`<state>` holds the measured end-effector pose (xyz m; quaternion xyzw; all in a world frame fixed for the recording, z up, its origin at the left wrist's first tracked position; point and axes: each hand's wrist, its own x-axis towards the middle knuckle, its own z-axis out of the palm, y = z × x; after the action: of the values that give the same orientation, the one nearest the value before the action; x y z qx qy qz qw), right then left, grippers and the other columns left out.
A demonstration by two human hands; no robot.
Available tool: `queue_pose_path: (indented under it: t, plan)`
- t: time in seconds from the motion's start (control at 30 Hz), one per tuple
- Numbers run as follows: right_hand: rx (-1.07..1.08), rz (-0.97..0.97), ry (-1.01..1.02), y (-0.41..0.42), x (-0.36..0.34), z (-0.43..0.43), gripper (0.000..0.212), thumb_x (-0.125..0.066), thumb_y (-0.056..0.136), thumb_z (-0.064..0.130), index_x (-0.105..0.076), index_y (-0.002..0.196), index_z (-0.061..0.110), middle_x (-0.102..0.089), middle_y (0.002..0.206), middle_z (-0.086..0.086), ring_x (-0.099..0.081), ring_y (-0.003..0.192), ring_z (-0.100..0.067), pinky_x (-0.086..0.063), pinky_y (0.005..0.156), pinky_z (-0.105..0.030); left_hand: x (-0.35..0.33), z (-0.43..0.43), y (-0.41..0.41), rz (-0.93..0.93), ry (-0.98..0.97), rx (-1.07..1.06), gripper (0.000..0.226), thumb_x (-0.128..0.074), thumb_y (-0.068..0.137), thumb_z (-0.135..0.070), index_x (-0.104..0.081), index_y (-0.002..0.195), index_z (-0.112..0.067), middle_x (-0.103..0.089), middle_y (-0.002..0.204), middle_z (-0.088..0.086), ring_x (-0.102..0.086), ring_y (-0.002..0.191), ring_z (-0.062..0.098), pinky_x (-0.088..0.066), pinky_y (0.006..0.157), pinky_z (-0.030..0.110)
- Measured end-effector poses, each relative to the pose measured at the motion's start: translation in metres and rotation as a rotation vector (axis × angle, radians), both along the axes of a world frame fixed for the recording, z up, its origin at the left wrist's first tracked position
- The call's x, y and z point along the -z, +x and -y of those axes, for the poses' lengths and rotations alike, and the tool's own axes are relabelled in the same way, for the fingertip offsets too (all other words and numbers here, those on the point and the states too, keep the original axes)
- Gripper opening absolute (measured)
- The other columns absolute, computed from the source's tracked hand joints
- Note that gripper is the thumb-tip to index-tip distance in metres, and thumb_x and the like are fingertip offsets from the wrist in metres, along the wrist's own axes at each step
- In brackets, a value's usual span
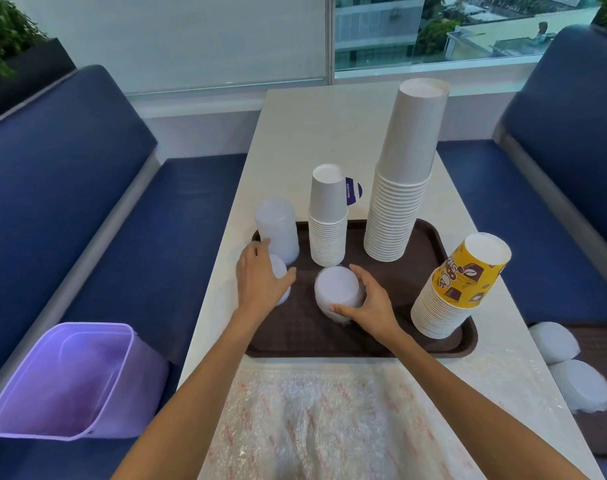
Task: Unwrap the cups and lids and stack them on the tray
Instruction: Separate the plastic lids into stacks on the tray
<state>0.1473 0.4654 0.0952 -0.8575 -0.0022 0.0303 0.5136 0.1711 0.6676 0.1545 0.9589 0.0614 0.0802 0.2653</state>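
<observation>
A brown tray [392, 337] lies on the white table. On it stand a tall stack of white paper cups [402, 188], a shorter white cup stack [328, 220], a leaning stack with a yellow printed cup [458, 289] on top, and a tall stack of translucent lids [278, 230] at the far left. My left hand [262, 282] covers and grips a short lid stack [280, 275] at the tray's left edge. My right hand [368, 303] curls round another short lid stack [336, 292] in the tray's middle.
Crumpled clear plastic wrap [330, 420] with red print lies on the table in front of the tray. A purple bin [70, 379] sits on the blue bench to my left. Two wrapped lid bundles [569, 368] lie on another tray at the right.
</observation>
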Motion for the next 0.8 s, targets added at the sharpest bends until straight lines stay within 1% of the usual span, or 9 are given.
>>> queue_pose_path:
  t: [0.07, 0.13, 0.2, 0.27, 0.37, 0.43, 0.57, 0.7, 0.8]
  plan:
    - [0.004, -0.004, 0.006, 0.0, 0.001, 0.0, 0.09, -0.085, 0.068, 0.027, -0.036, 0.143, 0.015, -0.04, 0.147, -0.001, -0.037, 0.133, -0.018, -0.032, 0.111, -0.035, -0.003, 0.016, -0.004, 0.119, -0.105, 0.113, 0.054, -0.068, 0.086, -0.025, -0.047, 0.133, -0.008, -0.046, 0.138, 0.01, -0.044, 0.125, 0.023, -0.034, 0.1, 0.024]
    - [0.008, -0.006, 0.017, 0.0, 0.003, 0.0, 0.091, -0.086, 0.067, 0.026, -0.036, 0.143, 0.015, -0.041, 0.146, -0.002, -0.039, 0.132, -0.019, -0.034, 0.111, -0.037, -0.004, 0.031, -0.005, 0.072, -0.175, 0.238, 0.042, -0.064, 0.089, -0.019, -0.053, 0.128, -0.009, -0.053, 0.13, 0.009, -0.052, 0.117, 0.019, -0.038, 0.093, 0.018]
    - [0.006, -0.001, 0.032, 0.0, 0.004, -0.001, 0.092, -0.086, 0.066, 0.024, -0.036, 0.143, 0.014, -0.043, 0.145, -0.003, -0.041, 0.131, -0.019, -0.036, 0.11, -0.036, -0.001, 0.044, -0.003, -0.012, -0.208, 0.322, 0.04, -0.062, 0.09, -0.017, -0.054, 0.129, -0.009, -0.055, 0.127, 0.008, -0.055, 0.114, 0.019, -0.044, 0.093, 0.023]
    - [0.002, 0.002, 0.045, 0.001, 0.005, -0.001, 0.091, -0.086, 0.067, 0.022, -0.036, 0.143, 0.014, -0.043, 0.144, -0.003, -0.042, 0.13, -0.019, -0.036, 0.108, -0.033, 0.006, 0.053, 0.0, -0.077, -0.169, 0.36, 0.042, -0.061, 0.091, -0.018, -0.052, 0.132, -0.01, -0.053, 0.13, 0.008, -0.052, 0.118, 0.021, -0.043, 0.099, 0.029]
    - [0.0, 0.001, 0.043, 0.001, 0.007, 0.0, 0.09, -0.085, 0.069, 0.021, -0.036, 0.143, 0.012, -0.044, 0.144, -0.003, -0.042, 0.13, -0.018, -0.035, 0.106, -0.029, 0.017, 0.062, 0.001, -0.182, -0.084, 0.329, 0.047, -0.056, 0.094, -0.024, -0.044, 0.138, -0.01, -0.048, 0.135, 0.01, -0.047, 0.123, 0.023, -0.036, 0.102, 0.03]
    - [0.001, -0.005, 0.043, 0.001, 0.01, 0.001, 0.09, -0.084, 0.069, 0.022, -0.035, 0.144, 0.012, -0.044, 0.145, -0.004, -0.042, 0.131, -0.018, -0.034, 0.107, -0.029, 0.023, 0.064, -0.002, -0.244, -0.099, 0.276, 0.049, -0.053, 0.096, -0.026, -0.039, 0.14, -0.01, -0.046, 0.137, 0.01, -0.045, 0.125, 0.023, -0.034, 0.102, 0.03]
    - [-0.002, -0.009, 0.049, 0.0, 0.013, 0.002, 0.087, -0.083, 0.071, 0.021, -0.035, 0.144, 0.012, -0.044, 0.145, -0.004, -0.041, 0.132, -0.019, -0.034, 0.108, -0.03, 0.037, 0.067, -0.013, -0.294, -0.261, 0.165, 0.055, -0.051, 0.097, -0.025, -0.031, 0.146, -0.008, -0.041, 0.147, 0.011, -0.039, 0.134, 0.025, -0.03, 0.109, 0.032]
    - [-0.023, -0.026, 0.034, -0.001, 0.017, 0.004, 0.089, -0.083, 0.071, 0.019, -0.034, 0.145, 0.012, -0.045, 0.145, -0.004, -0.041, 0.133, -0.019, -0.035, 0.109, -0.033, 0.048, 0.066, -0.024, -0.373, -0.422, 0.131, 0.059, -0.044, 0.099, -0.032, -0.024, 0.149, -0.008, -0.036, 0.15, 0.011, -0.036, 0.137, 0.027, -0.03, 0.112, 0.036]
    - [-0.042, -0.033, 0.014, -0.001, 0.021, 0.006, 0.089, -0.082, 0.072, 0.018, -0.032, 0.146, 0.014, -0.045, 0.145, -0.005, -0.04, 0.133, -0.022, -0.036, 0.111, -0.04, 0.051, 0.065, -0.026, -0.422, -0.463, 0.133, 0.062, -0.042, 0.099, -0.037, -0.021, 0.15, -0.01, -0.036, 0.151, 0.01, -0.037, 0.137, 0.026, -0.032, 0.112, 0.037]
